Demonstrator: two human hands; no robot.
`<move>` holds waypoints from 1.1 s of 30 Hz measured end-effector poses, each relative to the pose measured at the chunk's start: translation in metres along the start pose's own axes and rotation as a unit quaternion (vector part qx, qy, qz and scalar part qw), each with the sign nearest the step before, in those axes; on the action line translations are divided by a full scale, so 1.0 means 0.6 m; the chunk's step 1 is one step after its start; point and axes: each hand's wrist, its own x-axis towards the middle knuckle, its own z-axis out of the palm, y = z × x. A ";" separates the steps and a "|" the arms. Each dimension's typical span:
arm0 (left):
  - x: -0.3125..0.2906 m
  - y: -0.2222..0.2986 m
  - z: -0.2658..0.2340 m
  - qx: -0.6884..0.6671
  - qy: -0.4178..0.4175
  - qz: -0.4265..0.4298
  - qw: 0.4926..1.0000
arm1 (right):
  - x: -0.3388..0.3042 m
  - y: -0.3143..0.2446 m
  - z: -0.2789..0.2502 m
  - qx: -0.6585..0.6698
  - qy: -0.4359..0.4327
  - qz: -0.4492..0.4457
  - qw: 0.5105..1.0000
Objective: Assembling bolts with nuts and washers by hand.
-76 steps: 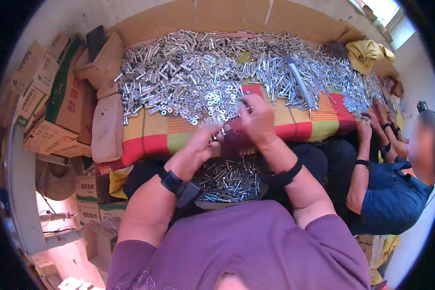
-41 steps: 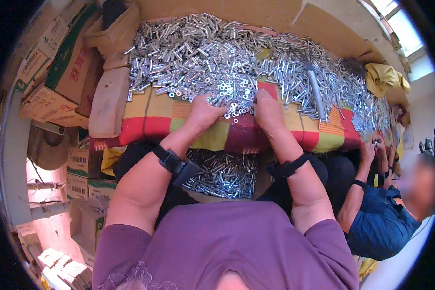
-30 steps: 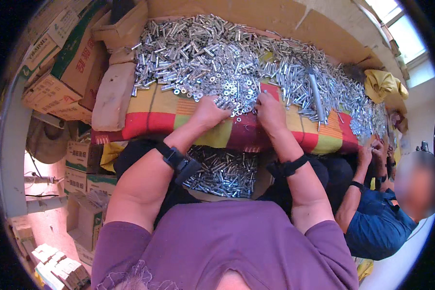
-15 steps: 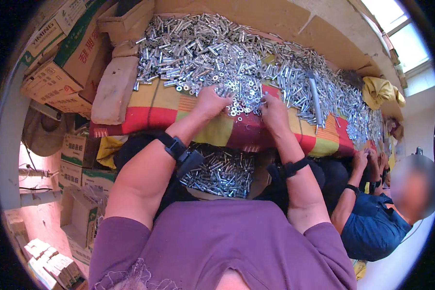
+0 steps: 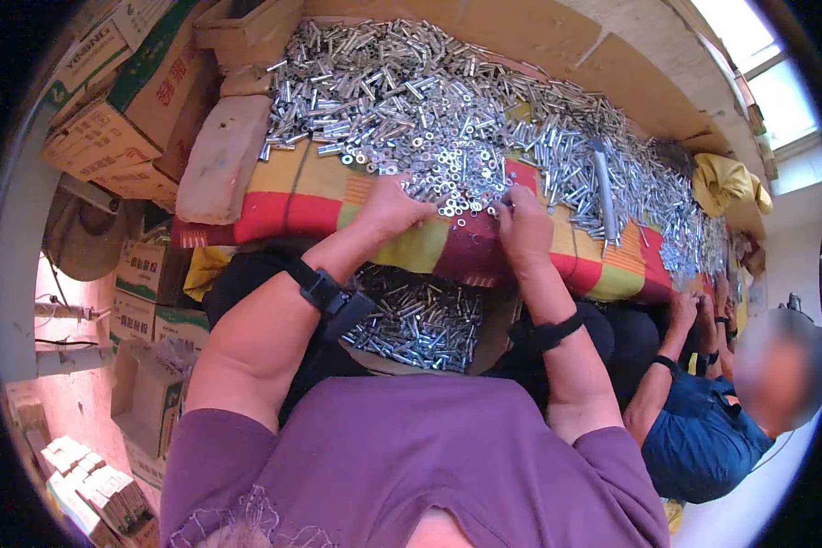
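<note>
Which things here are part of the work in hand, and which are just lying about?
In use:
left hand and right hand, both at the washers
metal sleeves heaped behind
tray of finished pieces on the lap
striped cloth underneath

Lying about:
cardboard boxes
yellow cloth
grey tube

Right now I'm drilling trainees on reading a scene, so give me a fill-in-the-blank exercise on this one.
1. Both hands, left hand and right hand, rest at a heap of small metal ____.
2. The striped cloth under the washers is red, green and ____.
3. The tray of bolts sits ____ the table edge.

Missing: washers; yellow; below
</note>
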 end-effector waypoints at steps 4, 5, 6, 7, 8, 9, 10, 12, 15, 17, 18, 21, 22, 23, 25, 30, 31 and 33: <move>-0.001 -0.006 0.007 0.049 -0.052 -0.031 0.997 | -0.008 -0.014 -0.017 0.371 -0.062 0.178 0.909; -0.003 -0.008 0.008 0.048 -0.054 -0.031 0.997 | -0.009 -0.029 -0.028 0.515 -0.112 0.255 0.811; -0.007 -0.006 0.011 0.075 -0.071 0.012 0.995 | -0.011 -0.041 -0.034 0.514 -0.110 0.255 0.812; -0.010 -0.005 0.013 0.102 -0.087 0.054 0.990 | -0.013 -0.052 -0.039 0.557 -0.122 0.285 0.771; -0.014 -0.004 0.015 0.101 -0.088 0.055 0.989 | -0.016 -0.060 -0.042 0.598 -0.132 0.313 0.726; -0.019 -0.002 0.017 0.083 -0.095 0.078 0.989 | -0.020 -0.062 -0.042 0.597 -0.131 0.313 0.727; -0.024 0.000 0.018 0.065 -0.103 0.100 0.988 | -0.023 -0.063 -0.040 0.615 -0.135 0.325 0.705; -0.028 0.004 0.018 0.046 -0.110 0.123 0.985 | -0.030 -0.068 -0.041 0.639 -0.136 0.344 0.675; -0.030 0.001 0.011 0.041 -0.140 0.113 0.983 | -0.035 -0.074 -0.049 0.660 -0.177 0.357 0.637; -0.027 -0.014 0.008 0.036 -0.128 0.128 0.983 | -0.037 -0.086 -0.060 0.655 -0.191 0.362 0.636; -0.028 -0.014 0.006 0.036 -0.128 0.128 0.983 | -0.037 -0.090 -0.064 0.648 -0.203 0.370 0.634; -0.031 -0.010 -0.001 0.040 -0.130 0.156 0.978 | -0.037 -0.088 -0.053 0.695 -0.188 0.348 0.601; -0.032 -0.007 -0.005 0.030 -0.145 0.158 0.976 | -0.036 -0.086 -0.050 0.694 -0.189 0.348 0.601; -0.034 -0.004 -0.007 0.020 -0.159 0.160 0.974 | -0.036 -0.084 -0.047 0.709 -0.192 0.354 0.579; -0.040 0.003 -0.006 -0.017 -0.152 0.099 0.983 | -0.027 -0.074 -0.039 0.722 -0.195 0.358 0.559; -0.029 0.007 -0.009 0.026 -0.068 0.032 0.997 | -0.011 -0.028 -0.007 0.135 -0.065 0.063 0.987; -0.024 0.007 -0.007 0.026 -0.066 0.034 0.997 | -0.007 -0.027 -0.006 -0.016 -0.064 0.010 0.998; -0.009 -0.004 -0.001 0.088 -0.078 0.013 0.993 | -0.005 -0.018 0.010 -0.014 -0.077 0.019 0.997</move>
